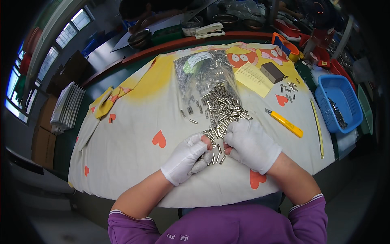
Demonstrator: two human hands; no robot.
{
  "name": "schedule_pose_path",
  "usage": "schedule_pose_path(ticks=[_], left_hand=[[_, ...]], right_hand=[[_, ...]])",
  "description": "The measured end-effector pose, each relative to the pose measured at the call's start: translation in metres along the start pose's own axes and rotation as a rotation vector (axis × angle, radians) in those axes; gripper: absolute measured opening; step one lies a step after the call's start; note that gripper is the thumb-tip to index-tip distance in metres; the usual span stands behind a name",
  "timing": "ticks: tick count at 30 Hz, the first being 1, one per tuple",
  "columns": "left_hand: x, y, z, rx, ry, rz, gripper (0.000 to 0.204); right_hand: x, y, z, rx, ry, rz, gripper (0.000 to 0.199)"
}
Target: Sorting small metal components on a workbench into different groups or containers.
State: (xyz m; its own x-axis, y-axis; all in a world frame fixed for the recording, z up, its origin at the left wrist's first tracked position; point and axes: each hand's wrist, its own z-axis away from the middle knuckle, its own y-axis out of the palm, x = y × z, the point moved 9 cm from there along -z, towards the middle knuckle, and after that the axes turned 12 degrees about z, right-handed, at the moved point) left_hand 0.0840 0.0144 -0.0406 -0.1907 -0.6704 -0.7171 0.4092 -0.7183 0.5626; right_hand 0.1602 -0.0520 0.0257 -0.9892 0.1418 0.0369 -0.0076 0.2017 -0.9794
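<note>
Head view: my left hand [189, 157] and right hand [252, 145] curl nearly closed; cannot tell if gripping anything. Metal parts [225, 107] heap from clear bag [198, 77] to hands, presumably for short reach.

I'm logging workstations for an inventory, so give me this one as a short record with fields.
Left hand: white-gloved, at the heap's near end; grip unclear
Right hand: white-gloved, opposite the left; grip unclear
Parts: small metal pieces, heaped by a clear plastic bag
Right of heap: yellow cutter
Beyond cutter: yellow paper, dark block
Far right: blue basket holding dark pieces
Surface: patterned cloth
</note>
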Motion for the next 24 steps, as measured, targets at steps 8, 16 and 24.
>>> schedule_pose_path(ticks=[8, 16, 24], left_hand=[[0.003, -0.001, 0.000, -0.012, -0.042, -0.087, 0.017], [0.005, -0.002, 0.000, -0.025, -0.038, -0.078, 0.025], [0.006, -0.002, -0.001, 0.017, -0.057, -0.056, 0.028]], right_hand=[[0.000, -0.011, 0.000, -0.128, 0.044, -0.375, 0.010], [-0.002, -0.015, 0.005, -0.308, 0.005, -0.596, 0.014], [-0.006, -0.012, 0.007, -0.300, 0.037, -0.577, 0.013]])
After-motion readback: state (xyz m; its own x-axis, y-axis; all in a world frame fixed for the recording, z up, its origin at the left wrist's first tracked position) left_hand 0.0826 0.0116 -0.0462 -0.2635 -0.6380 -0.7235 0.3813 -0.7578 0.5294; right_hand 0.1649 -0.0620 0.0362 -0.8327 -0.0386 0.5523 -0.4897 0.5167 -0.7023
